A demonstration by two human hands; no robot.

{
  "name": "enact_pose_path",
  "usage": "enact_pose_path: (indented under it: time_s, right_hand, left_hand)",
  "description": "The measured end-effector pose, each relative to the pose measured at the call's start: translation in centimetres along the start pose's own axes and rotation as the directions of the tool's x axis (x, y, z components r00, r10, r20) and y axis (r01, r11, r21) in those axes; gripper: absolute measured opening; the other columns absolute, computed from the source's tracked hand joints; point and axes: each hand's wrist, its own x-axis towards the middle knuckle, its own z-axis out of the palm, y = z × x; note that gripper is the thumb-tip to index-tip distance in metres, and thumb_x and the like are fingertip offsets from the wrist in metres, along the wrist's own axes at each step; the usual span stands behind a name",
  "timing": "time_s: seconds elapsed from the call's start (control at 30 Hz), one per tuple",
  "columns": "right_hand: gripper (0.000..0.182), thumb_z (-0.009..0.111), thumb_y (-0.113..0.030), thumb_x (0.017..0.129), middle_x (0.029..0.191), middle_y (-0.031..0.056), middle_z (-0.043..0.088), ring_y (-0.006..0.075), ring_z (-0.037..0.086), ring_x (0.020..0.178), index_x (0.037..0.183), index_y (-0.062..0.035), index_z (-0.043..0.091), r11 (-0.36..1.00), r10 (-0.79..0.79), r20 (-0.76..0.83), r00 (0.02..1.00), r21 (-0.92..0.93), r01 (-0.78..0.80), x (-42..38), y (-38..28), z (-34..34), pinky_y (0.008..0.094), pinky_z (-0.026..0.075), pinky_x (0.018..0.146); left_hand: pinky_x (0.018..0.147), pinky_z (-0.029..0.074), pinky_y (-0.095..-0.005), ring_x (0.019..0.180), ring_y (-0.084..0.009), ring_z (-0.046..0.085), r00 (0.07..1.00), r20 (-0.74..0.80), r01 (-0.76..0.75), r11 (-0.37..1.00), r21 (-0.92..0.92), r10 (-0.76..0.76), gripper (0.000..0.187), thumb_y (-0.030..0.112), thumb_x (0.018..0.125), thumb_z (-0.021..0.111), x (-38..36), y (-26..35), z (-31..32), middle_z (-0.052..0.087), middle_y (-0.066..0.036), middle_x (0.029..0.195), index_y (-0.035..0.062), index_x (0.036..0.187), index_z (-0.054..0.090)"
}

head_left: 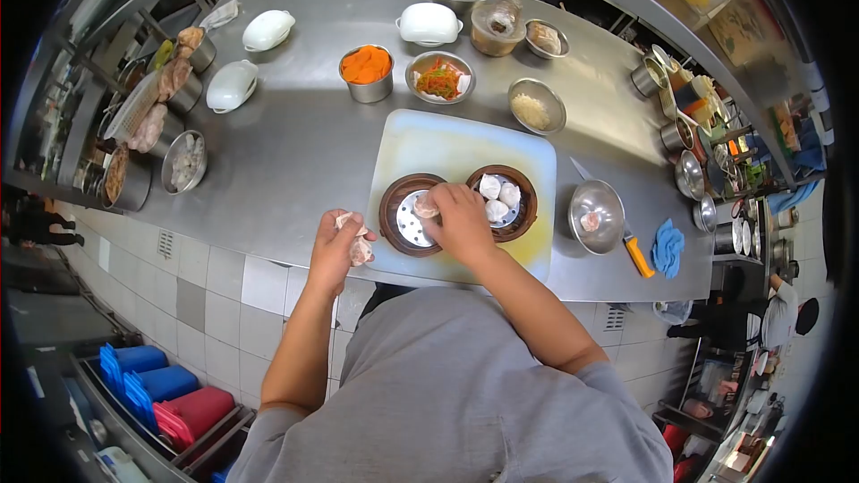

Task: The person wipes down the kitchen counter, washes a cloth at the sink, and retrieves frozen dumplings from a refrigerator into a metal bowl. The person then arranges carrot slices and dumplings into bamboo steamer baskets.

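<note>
Two round brown steamer baskets with perforated metal bases rest on the cutting board [465,131]. Into the left steamer basket [386,217] reaches my right hand [465,228], its fingers closed on a small pinkish dumpling [426,207] at the perforated base. In the right steamer basket [533,207] sit several white dumplings [509,194]. Just off the board's left side, over the table's front edge, my left hand [331,257] is closed around pale uncooked dumplings [361,251], which show between and beside its fingers.
Right of the board are a metal bowl [608,224] with a little meat, an orange-handled knife [638,256] and a blue cloth [667,249]. Behind stand an orange-filled pot [366,74], a bowl of shredded vegetables [440,79] and white lidded dishes [429,25]. Another person [777,317] stands far right.
</note>
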Motion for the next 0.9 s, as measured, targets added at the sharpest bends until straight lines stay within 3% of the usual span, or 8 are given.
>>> enact_pose_path:
  time_s: [0.27, 0.37, 0.43, 0.47, 0.6, 0.73, 0.8, 0.9]
  right_hand:
    - [0.062, 0.092, -0.030, 0.075, 0.128, 0.0101, 0.070, 0.0334, 0.060, 0.123, 0.128, -0.0117, 0.065, 0.986, -0.082, -0.107, 0.991, -0.151, 0.065, -0.5, -1.5, 0.5, 0.0509, 0.044, 0.108]
    - [0.071, 0.093, -0.030, 0.079, 0.131, 0.0114, 0.070, 0.0320, 0.065, 0.115, 0.139, -0.0093, 0.061, 0.972, -0.028, -0.027, 0.999, 0.234, 0.034, -2.0, -3.2, 0.2, 0.0455, 0.051, 0.102]
    - [0.070, 0.090, -0.024, 0.086, 0.131, 0.0112, 0.071, 0.0261, 0.072, 0.106, 0.145, -0.0076, 0.057, 0.696, 0.219, 0.321, 0.921, 0.611, -0.378, -1.9, -5.3, -0.5, 0.0387, 0.057, 0.092]
    - [0.067, 0.083, -0.014, 0.090, 0.130, 0.0107, 0.072, 0.0187, 0.074, 0.099, 0.150, -0.0047, 0.053, 0.685, 0.176, 0.213, 0.961, 0.675, -0.275, -2.0, -4.9, 0.1, 0.0332, 0.059, 0.087]
    - [0.060, 0.076, -0.004, 0.090, 0.126, 0.0124, 0.074, 0.0182, 0.075, 0.099, 0.146, -0.0039, 0.057, 0.625, 0.209, 0.143, 0.967, 0.741, -0.244, -1.9, -3.8, -1.0, 0.0305, 0.060, 0.087]
    - [0.057, 0.081, -0.008, 0.086, 0.123, 0.0124, 0.071, 0.0250, 0.073, 0.106, 0.139, -0.0050, 0.061, 0.669, 0.333, 0.190, 0.924, 0.642, -0.373, -2.7, -3.7, -2.1, 0.0361, 0.058, 0.092]
    - [0.056, 0.086, -0.014, 0.080, 0.119, 0.0137, 0.066, 0.0348, 0.065, 0.113, 0.131, -0.0063, 0.064, 0.987, 0.118, -0.086, 0.989, 0.116, -0.107, -3.3, -2.6, -2.0, 0.0443, 0.055, 0.098]
    - [0.055, 0.087, -0.019, 0.076, 0.118, 0.0158, 0.061, 0.0413, 0.058, 0.117, 0.125, -0.0069, 0.065, 0.993, 0.089, -0.120, 0.989, 0.090, -0.078, -3.6, -1.0, -1.7, 0.0498, 0.050, 0.101]
  left_hand:
    - [0.074, 0.063, -0.0384, 0.092, -0.0218, 0.073, 0.999, 0.050, 0.008, 0.997, -0.078, -0.004, 0.039, 0.033, 0.110, 0.063, 0.3, -2.0, 1.0, 0.068, -0.014, 0.110, 0.0057, 0.130, 0.044]
    - [0.092, 0.060, -0.0408, 0.109, -0.0238, 0.070, 0.997, 0.082, 0.004, 0.986, -0.167, 0.010, 0.042, 0.037, 0.112, 0.059, -0.1, -2.1, 2.8, 0.067, -0.014, 0.120, 0.0080, 0.135, 0.039]
    - [0.097, 0.055, -0.0378, 0.115, -0.0205, 0.064, 0.991, 0.105, -0.029, 0.894, -0.447, 0.085, 0.043, 0.033, 0.112, 0.061, 0.0, -2.5, 4.6, 0.064, -0.012, 0.126, 0.0064, 0.138, 0.039]
    - [0.104, 0.050, -0.0372, 0.122, -0.0201, 0.061, 0.981, 0.169, -0.010, 0.893, -0.451, 0.096, 0.041, 0.033, 0.112, 0.061, -0.2, -2.5, 5.0, 0.061, -0.009, 0.134, 0.0089, 0.138, 0.042]
    - [0.108, 0.046, -0.0437, 0.132, -0.0221, 0.056, 0.962, 0.221, -0.069, 0.922, -0.380, 0.162, 0.043, 0.040, 0.112, 0.059, -0.5, -2.9, 6.3, 0.058, -0.009, 0.142, 0.0123, 0.140, 0.042]
    - [0.105, 0.048, -0.0413, 0.128, -0.0198, 0.057, 0.943, 0.242, -0.138, 0.931, -0.338, 0.227, 0.044, 0.033, 0.109, 0.066, -0.2, -3.2, 5.8, 0.060, -0.009, 0.136, 0.0122, 0.140, 0.043]
    - [0.103, 0.052, -0.0350, 0.120, -0.0162, 0.062, 0.925, 0.203, -0.344, 0.935, 0.084, 0.322, 0.038, 0.015, 0.108, 0.068, 0.5, -3.6, 4.6, 0.064, -0.008, 0.132, 0.0087, 0.139, 0.046]
    - [0.100, 0.055, -0.0324, 0.117, -0.0156, 0.065, 0.952, 0.141, -0.250, 0.957, -0.147, 0.270, 0.036, 0.006, 0.103, 0.071, 0.1, -2.8, 4.3, 0.066, -0.010, 0.130, 0.0054, 0.134, 0.053]
